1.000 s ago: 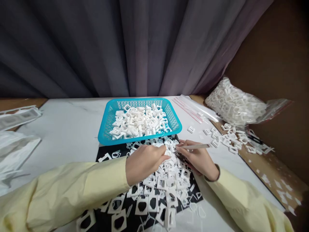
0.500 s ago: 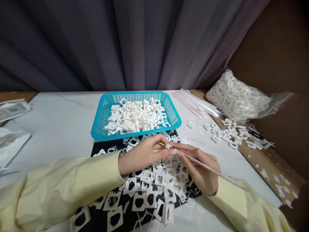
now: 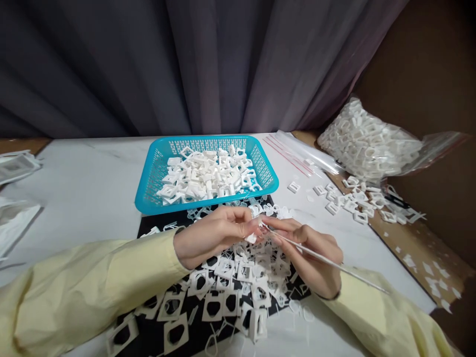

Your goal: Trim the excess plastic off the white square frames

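Observation:
Between the thumb and fingers of my left hand [image 3: 217,230] is a small white plastic piece [image 3: 252,238], partly covered by the fingertips. My right hand [image 3: 314,255] is closed around a long, thin, light-coloured rod-like tool [image 3: 345,270]. Its near end reaches back over the right sleeve, and its tip meets the piece at my left fingertips; the kind of tool is unclear. Below both hands, a heap of white plastic frames and thin offcuts [image 3: 213,305] covers much of a black mat [image 3: 152,331].
Just beyond my hands stands a blue basket [image 3: 143,193] of white pieces. At the right are a clear bag [image 3: 368,144] full of white parts, loose white parts [image 3: 349,204], black-handled scissors [image 3: 396,201] and flat zip bags [image 3: 293,151]. White packets [image 3: 17,223] lie left.
In my left fingers the white piece has turned and now shows below the thumb. The rod's tip has moved onto it. The whole view has shifted slightly.

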{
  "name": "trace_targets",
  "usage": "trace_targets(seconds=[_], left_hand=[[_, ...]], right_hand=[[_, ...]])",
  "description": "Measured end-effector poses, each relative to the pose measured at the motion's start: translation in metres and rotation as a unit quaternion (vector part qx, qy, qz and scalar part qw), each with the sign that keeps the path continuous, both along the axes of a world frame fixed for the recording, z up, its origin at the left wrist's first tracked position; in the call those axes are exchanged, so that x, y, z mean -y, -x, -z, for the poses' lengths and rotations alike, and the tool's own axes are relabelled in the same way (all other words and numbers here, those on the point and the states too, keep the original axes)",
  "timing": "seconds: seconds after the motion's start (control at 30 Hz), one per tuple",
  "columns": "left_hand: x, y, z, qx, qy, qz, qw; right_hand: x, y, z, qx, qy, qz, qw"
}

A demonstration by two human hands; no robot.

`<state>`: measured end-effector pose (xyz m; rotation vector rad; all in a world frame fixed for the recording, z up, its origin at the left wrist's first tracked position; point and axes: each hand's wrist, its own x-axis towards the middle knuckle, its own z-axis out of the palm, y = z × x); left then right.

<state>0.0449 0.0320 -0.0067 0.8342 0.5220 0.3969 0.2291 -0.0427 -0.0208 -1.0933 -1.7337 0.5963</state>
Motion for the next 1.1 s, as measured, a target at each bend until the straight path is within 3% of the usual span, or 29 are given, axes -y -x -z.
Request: trace_targets(seconds=[0.23, 0.57, 0.7, 0.77, 0.9, 1.1], left_hand=[[0.005, 0.000, -0.002, -0.035, 0.005, -0.021, 0.999], [0.010, -0.001, -0.001, -0.089, -0.039, -0.021, 0.995], [0.009, -0.001, -0.003, -0.138, -0.092, -0.032, 0.986], [0.009, -0.001, -0.003, -0.153, -0.103, -0.033, 0.982], [0.008, -0.001, -0.003, -0.146, -0.112, -0.019, 0.983], [0.010, -0.002, -0.004, -0.091, -0.063, 0.006, 0.994]], right_hand=[[-0.004, 0.004, -0.003, 0.051, -0.116, -0.034, 0.991], [-0.006, -0.003, 0.009, 0.243, -0.132, -0.043, 0.960], [-0.001, -0.001, -0.007, 0.107, 0.022, 0.024, 0.994], [0.002, -0.002, -0.019, 0.040, 0.078, 0.059, 0.994], [0.000, -0.005, -0.030, -0.143, 0.267, 0.009, 0.953], [-0.008, -0.003, -0.019, -0.206, 0.345, -0.070, 0.913]])
